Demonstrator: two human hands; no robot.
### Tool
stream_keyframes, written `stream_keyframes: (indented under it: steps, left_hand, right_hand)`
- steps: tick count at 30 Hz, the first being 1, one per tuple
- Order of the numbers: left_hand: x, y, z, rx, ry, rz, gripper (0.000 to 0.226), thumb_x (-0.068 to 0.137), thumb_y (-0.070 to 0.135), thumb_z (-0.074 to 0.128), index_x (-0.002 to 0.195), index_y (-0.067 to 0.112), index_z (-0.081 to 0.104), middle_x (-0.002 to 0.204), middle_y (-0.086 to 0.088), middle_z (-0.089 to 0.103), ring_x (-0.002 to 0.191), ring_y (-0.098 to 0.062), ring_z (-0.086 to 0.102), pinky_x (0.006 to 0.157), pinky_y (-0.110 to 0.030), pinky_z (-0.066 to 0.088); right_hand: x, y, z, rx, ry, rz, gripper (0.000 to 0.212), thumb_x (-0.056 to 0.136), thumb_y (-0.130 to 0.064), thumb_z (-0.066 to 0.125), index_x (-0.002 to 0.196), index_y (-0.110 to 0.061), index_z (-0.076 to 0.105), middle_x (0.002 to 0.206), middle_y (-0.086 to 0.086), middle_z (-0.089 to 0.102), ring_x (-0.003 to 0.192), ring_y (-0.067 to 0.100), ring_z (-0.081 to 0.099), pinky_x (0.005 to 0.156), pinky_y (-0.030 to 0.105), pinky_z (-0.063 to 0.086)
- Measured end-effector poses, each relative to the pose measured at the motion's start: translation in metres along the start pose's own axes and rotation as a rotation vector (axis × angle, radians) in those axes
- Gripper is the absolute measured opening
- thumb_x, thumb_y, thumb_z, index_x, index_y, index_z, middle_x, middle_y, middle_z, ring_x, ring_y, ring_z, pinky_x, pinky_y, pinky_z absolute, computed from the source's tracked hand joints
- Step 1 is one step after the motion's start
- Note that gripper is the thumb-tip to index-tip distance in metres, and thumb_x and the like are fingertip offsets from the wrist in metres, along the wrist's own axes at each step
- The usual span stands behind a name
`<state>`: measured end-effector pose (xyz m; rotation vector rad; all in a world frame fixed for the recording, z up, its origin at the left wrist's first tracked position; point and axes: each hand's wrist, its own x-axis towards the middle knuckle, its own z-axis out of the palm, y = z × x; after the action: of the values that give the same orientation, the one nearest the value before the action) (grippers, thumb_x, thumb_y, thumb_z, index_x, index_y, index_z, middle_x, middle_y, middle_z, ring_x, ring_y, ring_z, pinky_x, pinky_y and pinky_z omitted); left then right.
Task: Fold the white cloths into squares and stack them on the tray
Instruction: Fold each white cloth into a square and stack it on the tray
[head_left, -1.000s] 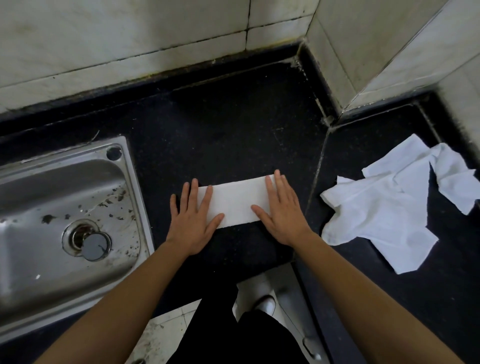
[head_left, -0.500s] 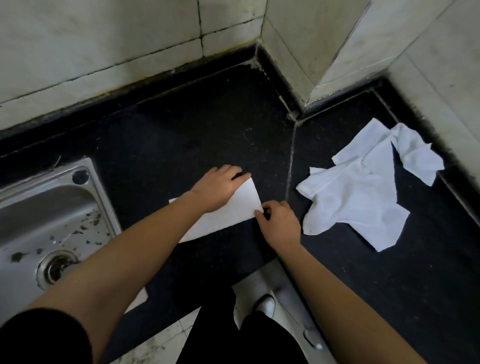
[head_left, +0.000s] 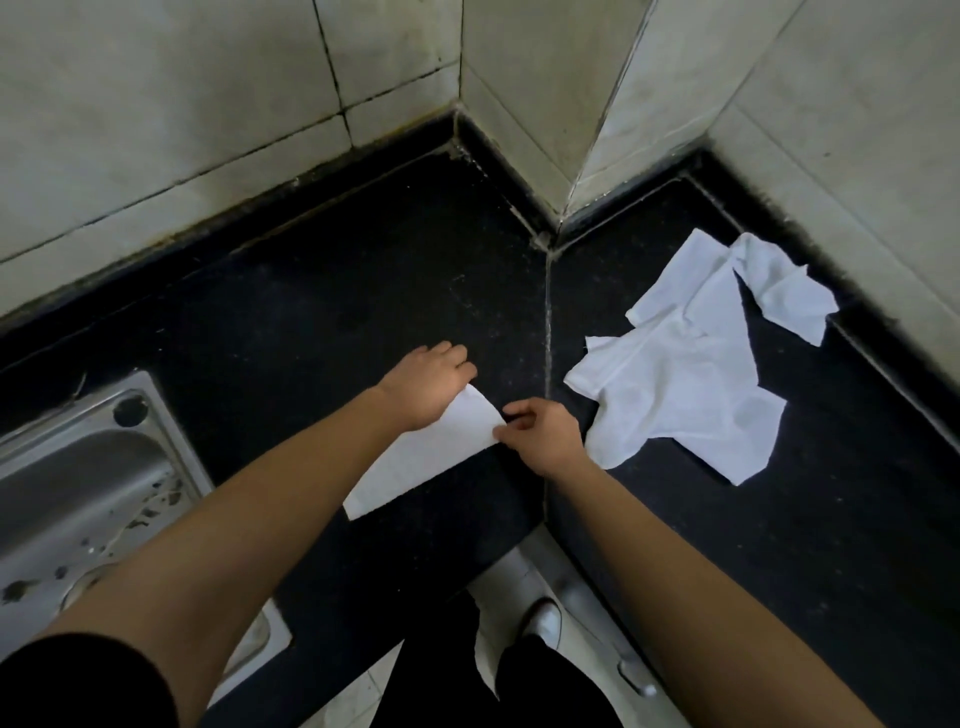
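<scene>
Beside the steel sink (head_left: 78, 493), the left hand (head_left: 426, 384) is gripping the far corner of the folded cloth strip (head_left: 431, 457) on the black counter (head_left: 337, 312). The right hand (head_left: 540, 436) is pinching its near corner, likely halving it. The crumpled cloths (head_left: 675, 384) are lying unfolded, and no tray is showing.

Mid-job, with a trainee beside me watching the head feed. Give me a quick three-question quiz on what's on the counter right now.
1. True or false: the folded cloth already sits on a tray.
2. Where do the crumpled cloths lie?
A) in a neat stack on a tray
B) on the black counter, to the right of the folded cloth
C) draped over an arm
3. Fill in: the right hand ___ the end of the folded cloth with its fingers.

Key: 1 false (no tray is in view); 2 B; 3 pinches.
</scene>
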<state>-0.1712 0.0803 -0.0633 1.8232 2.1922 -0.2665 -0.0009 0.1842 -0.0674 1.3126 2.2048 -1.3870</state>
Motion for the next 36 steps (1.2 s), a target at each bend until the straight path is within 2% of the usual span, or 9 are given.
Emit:
stream_keyframes:
  steps: [2, 6, 9, 14, 18, 23, 28, 32, 36]
  left_hand:
    - [-0.005, -0.004, -0.008, -0.094, 0.03, -0.06, 0.034, 0.095, 0.009, 0.053, 0.128, 0.016, 0.058, 0.126, -0.006, 0.049, 0.114, -0.021, 0.047, 0.093, -0.034, 0.044]
    - [-0.025, -0.02, -0.039, -0.36, 0.202, -0.229, 0.02, 0.096, 0.021, 0.058, 0.113, 0.019, 0.066, 0.114, 0.0, 0.052, 0.107, -0.015, 0.049, 0.085, -0.03, 0.046]
    - [-0.042, -0.032, -0.072, -0.479, 0.374, -0.299, 0.014, 0.092, 0.023, 0.063, 0.105, 0.023, 0.069, 0.105, 0.005, 0.056, 0.101, -0.012, 0.052, 0.084, -0.029, 0.046]
    - [-0.071, -0.034, -0.114, -0.476, 0.708, -0.328, 0.012, 0.088, 0.019, 0.07, 0.099, 0.02, 0.071, 0.099, 0.002, 0.064, 0.095, -0.016, 0.056, 0.079, -0.035, 0.049]
    - [-0.101, -0.008, -0.095, -0.385, 0.826, -0.343, 0.015, 0.083, 0.014, 0.074, 0.098, 0.014, 0.072, 0.096, -0.001, 0.065, 0.089, -0.017, 0.056, 0.071, -0.03, 0.047]
    - [-0.139, 0.046, 0.006, -0.373, 0.656, -0.326, 0.018, 0.076, 0.008, 0.078, 0.092, 0.011, 0.073, 0.093, -0.005, 0.067, 0.085, -0.024, 0.06, 0.067, -0.039, 0.052]
    - [-0.174, 0.109, 0.094, -0.417, 0.422, -0.289, 0.02, 0.077, 0.008, 0.08, 0.096, 0.011, 0.074, 0.093, -0.005, 0.068, 0.086, -0.027, 0.064, 0.065, -0.037, 0.054]
    - [-0.19, 0.138, 0.113, -0.436, 0.402, -0.319, 0.021, 0.077, 0.007, 0.077, 0.098, 0.009, 0.075, 0.096, -0.006, 0.065, 0.09, -0.026, 0.061, 0.067, -0.037, 0.055]
    - [-0.191, 0.139, 0.106, -0.406, 0.366, -0.313, 0.021, 0.074, 0.011, 0.079, 0.095, 0.012, 0.074, 0.098, -0.005, 0.062, 0.09, -0.026, 0.061, 0.065, -0.034, 0.052]
  right_hand:
    - [0.002, -0.008, -0.011, 0.021, -0.02, -0.015, 0.028, 0.085, -0.024, 0.077, 0.113, -0.018, 0.071, 0.089, -0.006, 0.069, 0.093, 0.013, 0.067, 0.094, 0.03, 0.053]
    - [-0.003, -0.043, -0.04, -0.047, 0.01, -0.188, 0.004, 0.089, -0.028, 0.072, 0.092, -0.029, 0.075, 0.084, -0.014, 0.071, 0.085, 0.006, 0.066, 0.079, 0.021, 0.049]
    - [-0.011, -0.077, -0.063, -0.063, 0.117, -0.4, 0.002, 0.088, -0.03, 0.072, 0.088, -0.032, 0.072, 0.086, -0.017, 0.07, 0.083, 0.003, 0.066, 0.079, 0.021, 0.05]
    - [-0.032, -0.115, -0.095, -0.13, 0.308, -0.767, 0.007, 0.088, -0.03, 0.07, 0.094, -0.029, 0.072, 0.082, -0.007, 0.065, 0.073, 0.005, 0.061, 0.071, 0.018, 0.047]
    - [-0.049, -0.105, -0.094, -0.191, 0.293, -0.881, 0.013, 0.088, -0.03, 0.071, 0.099, -0.025, 0.073, 0.084, -0.006, 0.064, 0.072, 0.007, 0.061, 0.07, 0.02, 0.049]
    - [-0.054, -0.03, -0.046, -0.407, 0.071, -0.846, 0.015, 0.087, -0.026, 0.07, 0.102, -0.025, 0.072, 0.095, -0.007, 0.064, 0.077, 0.011, 0.064, 0.072, 0.034, 0.055]
    - [-0.066, 0.048, 0.003, -0.719, -0.256, -0.728, 0.019, 0.091, -0.025, 0.062, 0.108, -0.022, 0.069, 0.111, 0.001, 0.063, 0.1, 0.023, 0.064, 0.082, 0.036, 0.052]
    - [-0.078, 0.085, 0.018, -0.655, -0.169, -0.8, 0.013, 0.084, -0.018, 0.067, 0.097, -0.018, 0.07, 0.099, 0.004, 0.063, 0.088, 0.028, 0.065, 0.067, 0.038, 0.056]
    - [-0.077, 0.088, 0.017, -0.667, -0.118, -0.941, 0.012, 0.079, -0.014, 0.072, 0.09, -0.018, 0.07, 0.095, 0.003, 0.062, 0.08, 0.025, 0.063, 0.062, 0.04, 0.057]
